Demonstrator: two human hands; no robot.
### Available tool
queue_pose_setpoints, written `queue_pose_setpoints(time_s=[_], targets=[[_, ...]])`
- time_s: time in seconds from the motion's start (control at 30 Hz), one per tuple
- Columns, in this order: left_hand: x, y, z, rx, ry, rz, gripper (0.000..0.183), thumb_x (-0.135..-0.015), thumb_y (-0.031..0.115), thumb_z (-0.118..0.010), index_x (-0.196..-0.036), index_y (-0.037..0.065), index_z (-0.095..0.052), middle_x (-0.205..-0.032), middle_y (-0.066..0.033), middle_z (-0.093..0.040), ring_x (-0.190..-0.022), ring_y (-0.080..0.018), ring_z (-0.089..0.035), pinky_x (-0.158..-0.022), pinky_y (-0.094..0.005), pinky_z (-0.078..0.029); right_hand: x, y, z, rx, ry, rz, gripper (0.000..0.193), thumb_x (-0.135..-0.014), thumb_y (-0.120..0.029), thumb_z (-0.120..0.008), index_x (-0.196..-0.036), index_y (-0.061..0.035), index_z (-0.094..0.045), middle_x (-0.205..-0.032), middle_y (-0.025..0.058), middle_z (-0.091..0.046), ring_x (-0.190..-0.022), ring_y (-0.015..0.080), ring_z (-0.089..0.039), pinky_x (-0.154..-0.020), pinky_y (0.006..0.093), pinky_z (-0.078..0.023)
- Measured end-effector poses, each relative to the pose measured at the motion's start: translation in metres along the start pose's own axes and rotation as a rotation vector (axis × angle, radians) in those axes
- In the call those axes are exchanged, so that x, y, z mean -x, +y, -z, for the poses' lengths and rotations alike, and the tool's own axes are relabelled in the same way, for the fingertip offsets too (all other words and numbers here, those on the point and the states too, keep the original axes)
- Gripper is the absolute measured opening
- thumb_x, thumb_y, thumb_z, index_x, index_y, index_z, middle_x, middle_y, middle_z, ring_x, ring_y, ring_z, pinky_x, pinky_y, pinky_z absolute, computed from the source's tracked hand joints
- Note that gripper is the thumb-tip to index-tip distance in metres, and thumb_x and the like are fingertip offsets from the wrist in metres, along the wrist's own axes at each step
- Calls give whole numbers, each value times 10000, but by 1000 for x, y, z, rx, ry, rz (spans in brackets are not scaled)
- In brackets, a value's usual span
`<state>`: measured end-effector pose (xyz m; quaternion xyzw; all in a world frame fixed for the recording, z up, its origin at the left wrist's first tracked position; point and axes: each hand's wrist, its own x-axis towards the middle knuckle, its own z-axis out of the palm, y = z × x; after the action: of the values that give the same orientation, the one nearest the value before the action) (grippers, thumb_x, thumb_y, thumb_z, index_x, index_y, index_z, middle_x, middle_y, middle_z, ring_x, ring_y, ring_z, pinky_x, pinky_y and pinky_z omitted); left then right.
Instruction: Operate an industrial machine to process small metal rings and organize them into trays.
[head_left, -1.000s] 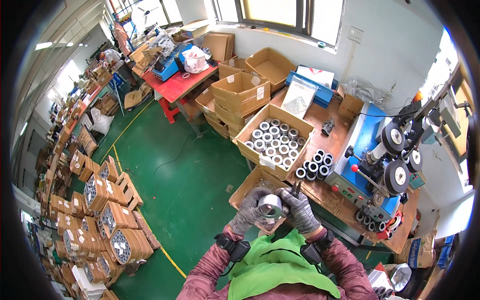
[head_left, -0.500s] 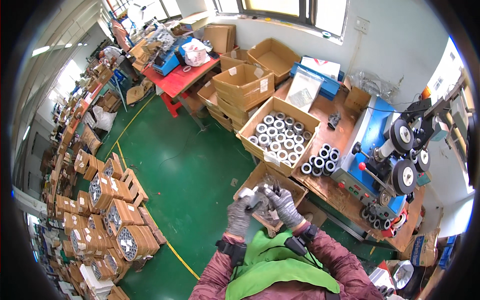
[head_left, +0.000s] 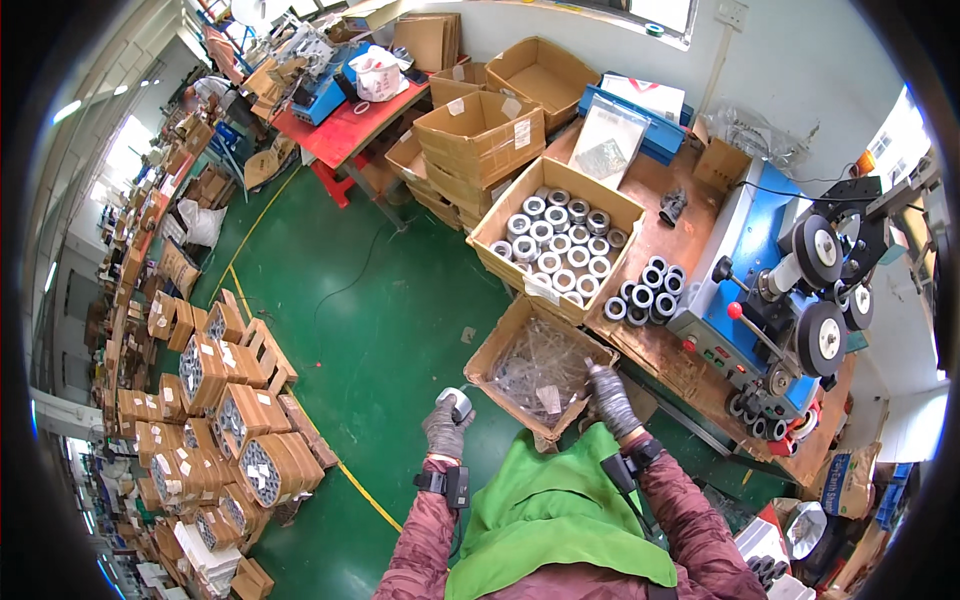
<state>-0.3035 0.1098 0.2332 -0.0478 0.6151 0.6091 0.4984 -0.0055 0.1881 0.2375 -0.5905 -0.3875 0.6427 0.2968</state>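
Roll (head_left: 457, 400): left hand (head_left: 446, 432) is grasping it, left of the box (head_left: 506, 407), apparently for clearance. Right hand (head_left: 611, 402): hovering by the box's right rim, fingers' grip unclear. Box: standing near, probably collecting scraps (head_left: 535, 362).

A head-worn fisheye looks down, its warped rim hard to read.

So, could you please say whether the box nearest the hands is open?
Open: the cardboard box is uncovered, with clear plastic visible inside.
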Motion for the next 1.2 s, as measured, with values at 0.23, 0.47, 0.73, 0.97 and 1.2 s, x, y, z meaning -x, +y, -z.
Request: queue_pose_setpoints(time_s=[0.23, 0.47, 0.73, 0.97, 1.2], targets=[[-27, 41, 35, -66, 194, -154, 432, -763, 224, -692, -1079, -23, -531, -1028, -169, -524, -902, -305, -549, -718, -469, -550, 28, 47, -41, 319, -241, 146, 345, -919, -332, -455, -1007, -14, -554, -744, 112, -618, -615, 202, -581, -585, 338, -475], [-12, 1, 27, -190, -82, -83, 380, -755, 220, -691, -1043, 9, -561, -993, -128, -551, -887, -266, -558, -772, -487, -521, 41, 19, -41, 24, -315, -132, 345, -910, -354, -467, -1042, -46, -548, -715, 68, -604, -484, 117, -486, -413, 278, -420], [43, -25, -35, -185, -256, 36, 251, -776, 156, -641, -956, -16, -605, -899, -79, -584, -779, -192, -575, -688, -349, -518, 47, 4, -60, -375, -519, -380, 342, -915, -405, -476, -959, -71, -533, -644, 21, -576, -381, 67, -404, -360, 217, -392], [63, -16, -34, -386, -319, -31, 160, -785, 171, -638, -842, 21, -633, -734, 5, -530, -628, -82, -464, -575, -242, -409, 46, 0, -81, -487, -548, -415, 291, -917, -379, -482, -950, -95, -536, -631, -1, -544, -387, 61, -400, -354, 192, -385], [51, -31, -28, -367, -356, 60, 322, -808, 182, -617, -1062, -11, -578, -978, -74, -587, -877, -184, -579, -803, -391, -513, 33, 18, -57, -472, -243, -369, 227, -891, -314, -535, -858, -90, -555, -587, -8, -503, -393, 84, -411, -346, 229, -387]])
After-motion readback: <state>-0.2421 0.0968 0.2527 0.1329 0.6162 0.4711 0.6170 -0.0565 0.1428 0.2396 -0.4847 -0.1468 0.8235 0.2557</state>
